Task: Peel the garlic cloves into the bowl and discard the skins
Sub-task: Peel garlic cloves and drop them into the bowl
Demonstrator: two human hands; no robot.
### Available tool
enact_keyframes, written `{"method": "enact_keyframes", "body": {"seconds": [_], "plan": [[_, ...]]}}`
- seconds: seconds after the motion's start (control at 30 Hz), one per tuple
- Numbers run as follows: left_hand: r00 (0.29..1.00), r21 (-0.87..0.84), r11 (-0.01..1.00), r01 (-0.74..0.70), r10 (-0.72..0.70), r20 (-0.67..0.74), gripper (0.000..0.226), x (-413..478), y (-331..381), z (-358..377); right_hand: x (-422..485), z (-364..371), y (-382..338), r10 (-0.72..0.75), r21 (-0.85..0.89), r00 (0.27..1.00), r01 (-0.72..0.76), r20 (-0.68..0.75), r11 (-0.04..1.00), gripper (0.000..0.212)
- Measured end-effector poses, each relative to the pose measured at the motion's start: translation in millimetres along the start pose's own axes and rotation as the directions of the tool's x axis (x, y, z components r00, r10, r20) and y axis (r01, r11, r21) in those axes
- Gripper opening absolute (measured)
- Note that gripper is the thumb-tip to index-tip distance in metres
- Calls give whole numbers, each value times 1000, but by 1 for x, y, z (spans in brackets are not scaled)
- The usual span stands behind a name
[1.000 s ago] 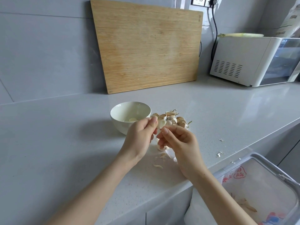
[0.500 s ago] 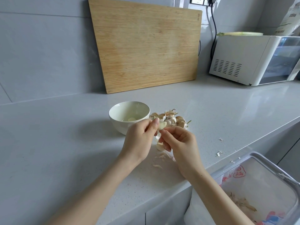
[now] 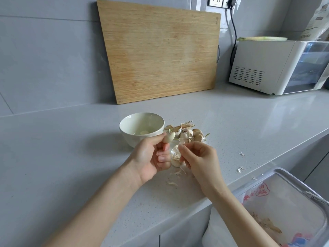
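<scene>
My left hand (image 3: 151,157) pinches a pale garlic clove (image 3: 169,137) between thumb and forefinger, just in front of the white bowl (image 3: 128,134). A peeled clove (image 3: 144,132) lies inside the bowl. My right hand (image 3: 199,157) pinches a thin piece of garlic skin (image 3: 175,148) that hangs between the two hands. A pile of unpeeled garlic cloves (image 3: 188,132) lies on the counter right of the bowl. One more clove (image 3: 175,162) sits on the counter between my hands. Skin scraps (image 3: 171,183) lie near the counter's front edge.
A bin lined with a plastic bag (image 3: 284,202), with skins inside, stands below the counter edge at lower right. A wooden cutting board (image 3: 160,50) leans on the wall behind the bowl. A white appliance (image 3: 267,66) stands at the back right. Skin flakes (image 3: 240,169) dot the counter's right side.
My left hand has turned palm-up and lifted the clove toward the bowl. My right hand has pulled the skin away from the clove, so the hands are now apart.
</scene>
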State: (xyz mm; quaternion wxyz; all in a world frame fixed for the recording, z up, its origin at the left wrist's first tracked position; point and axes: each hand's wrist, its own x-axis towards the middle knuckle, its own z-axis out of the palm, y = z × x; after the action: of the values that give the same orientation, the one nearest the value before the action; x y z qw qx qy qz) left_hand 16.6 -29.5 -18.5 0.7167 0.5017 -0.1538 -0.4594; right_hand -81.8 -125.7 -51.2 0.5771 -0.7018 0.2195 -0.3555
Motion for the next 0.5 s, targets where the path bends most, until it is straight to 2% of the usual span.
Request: {"method": "enact_keyframes", "body": {"seconds": [0.07,0.13,0.17,0.27,0.33,0.43,0.47,0.5], "plan": [[1000,14,1000,16,-16,18,34,-1,1,1,3,-4,5,-67,-286,998,59,-16,957,37],[999,101,994,-37,38,-3,31,-2,1,2,7,-11,6,-75,-423,997,64,-9,904,27],[996,161,984,-79,83,-17,30,-2,0,2,9,-14,4,-65,-445,998,64,12,894,16],[975,321,926,-198,220,-33,24,-2,-1,2,14,-23,-1,-91,-513,994,107,56,852,32],[954,410,874,-260,299,-33,20,-3,-1,1,16,-25,-3,-91,-524,994,109,60,845,31],[915,471,810,-349,403,-16,14,-5,2,1,17,-25,-3,-72,-505,997,81,36,859,10],[898,481,790,-380,440,-12,13,-7,5,1,18,-25,-3,-63,-513,998,65,21,856,13],[879,491,769,-409,476,-13,12,-8,9,0,19,-26,-3,-53,-543,999,49,8,839,24]]}}
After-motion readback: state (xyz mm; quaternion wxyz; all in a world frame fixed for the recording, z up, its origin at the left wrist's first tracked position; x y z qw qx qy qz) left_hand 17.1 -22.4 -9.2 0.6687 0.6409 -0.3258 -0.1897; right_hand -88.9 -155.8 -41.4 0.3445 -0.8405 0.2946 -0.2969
